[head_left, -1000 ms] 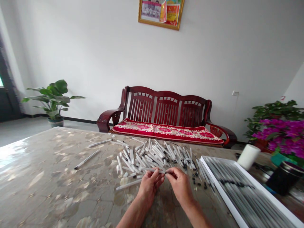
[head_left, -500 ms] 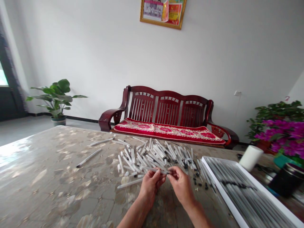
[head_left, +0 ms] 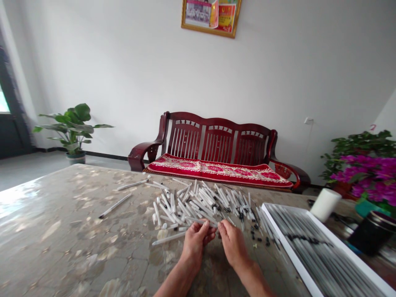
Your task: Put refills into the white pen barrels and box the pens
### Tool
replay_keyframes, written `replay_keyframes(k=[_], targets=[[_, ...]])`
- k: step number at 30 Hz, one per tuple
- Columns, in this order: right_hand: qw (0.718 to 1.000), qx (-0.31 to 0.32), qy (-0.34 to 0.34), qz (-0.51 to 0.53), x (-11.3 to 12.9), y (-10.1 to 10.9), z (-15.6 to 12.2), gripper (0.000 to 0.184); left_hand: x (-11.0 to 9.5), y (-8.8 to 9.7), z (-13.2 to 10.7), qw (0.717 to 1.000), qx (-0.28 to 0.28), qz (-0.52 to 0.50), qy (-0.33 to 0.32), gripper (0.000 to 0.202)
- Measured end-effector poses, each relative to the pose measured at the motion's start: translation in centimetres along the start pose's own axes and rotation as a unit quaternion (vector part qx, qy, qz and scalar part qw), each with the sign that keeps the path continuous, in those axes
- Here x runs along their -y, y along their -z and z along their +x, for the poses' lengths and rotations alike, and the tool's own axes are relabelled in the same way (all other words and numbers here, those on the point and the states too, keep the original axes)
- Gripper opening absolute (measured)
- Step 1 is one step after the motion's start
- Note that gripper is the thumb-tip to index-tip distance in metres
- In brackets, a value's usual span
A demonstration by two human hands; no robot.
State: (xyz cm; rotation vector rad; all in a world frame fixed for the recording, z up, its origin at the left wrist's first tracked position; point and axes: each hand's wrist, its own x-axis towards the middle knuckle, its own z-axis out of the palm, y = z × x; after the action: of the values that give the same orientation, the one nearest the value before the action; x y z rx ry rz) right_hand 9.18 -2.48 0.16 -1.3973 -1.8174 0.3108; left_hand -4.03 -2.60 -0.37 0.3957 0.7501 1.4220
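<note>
My left hand (head_left: 195,240) is closed on a slim translucent pen (head_left: 213,225), held level just above the table. At the pen's right end, the fingers of my right hand (head_left: 232,242) are pinched together; they cover its tip. Directly beyond both hands lies a heap of white and clear pen parts (head_left: 202,200), some with dark ends. A single white pen tube (head_left: 168,239) rests left of my left hand. Small black pieces (head_left: 260,238) are scattered to the right of my right hand.
A white tray (head_left: 293,264) full of thin grey pens stands on the right. Past it are a white roll (head_left: 326,205), a black cup (head_left: 371,233) and purple flowers (head_left: 371,175). Two separate pens, one nearer (head_left: 116,206), lie left on the patterned table (head_left: 68,239).
My right fingers have closed over the pen's dark end, which showed between them before. My left hand and the pen have stayed almost in place.
</note>
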Motion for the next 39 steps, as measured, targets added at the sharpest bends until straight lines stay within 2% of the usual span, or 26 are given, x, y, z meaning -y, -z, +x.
replay_keyframes(k=[3,7,13,18,23,28,33,39], targets=[[0.999,0.018,-0.015,0.032,0.32,0.35,0.04,0.040,-0.11,-0.14,-0.07,1.000,-0.007,0.004,0.002,0.024],[0.999,-0.001,0.014,0.046,0.21,0.41,0.17,0.031,0.03,-0.13,0.07,1.000,-0.008,0.009,0.003,0.026],[0.998,0.012,-0.033,0.060,-0.02,0.09,0.35,0.048,0.20,-0.05,0.13,1.000,-0.008,0.017,-0.006,0.029],[0.998,0.000,0.006,0.068,0.20,0.41,0.17,0.033,0.26,-0.03,0.18,1.000,-0.018,0.018,-0.005,0.027],[0.997,-0.002,-0.033,0.062,-0.12,0.12,0.15,0.048,0.51,0.10,0.23,0.999,-0.006,0.034,-0.007,0.031],[0.997,0.006,-0.017,0.073,-0.13,0.17,0.22,0.034,0.49,0.13,0.31,0.999,-0.015,0.036,-0.014,0.031],[0.997,-0.005,-0.037,0.068,-0.38,0.05,0.21,0.046,0.55,0.08,0.06,0.999,-0.011,0.046,-0.015,0.032],[0.997,0.010,-0.021,0.076,-0.17,0.07,0.06,0.034,0.49,-0.05,-0.01,0.998,-0.017,0.051,-0.013,0.032]])
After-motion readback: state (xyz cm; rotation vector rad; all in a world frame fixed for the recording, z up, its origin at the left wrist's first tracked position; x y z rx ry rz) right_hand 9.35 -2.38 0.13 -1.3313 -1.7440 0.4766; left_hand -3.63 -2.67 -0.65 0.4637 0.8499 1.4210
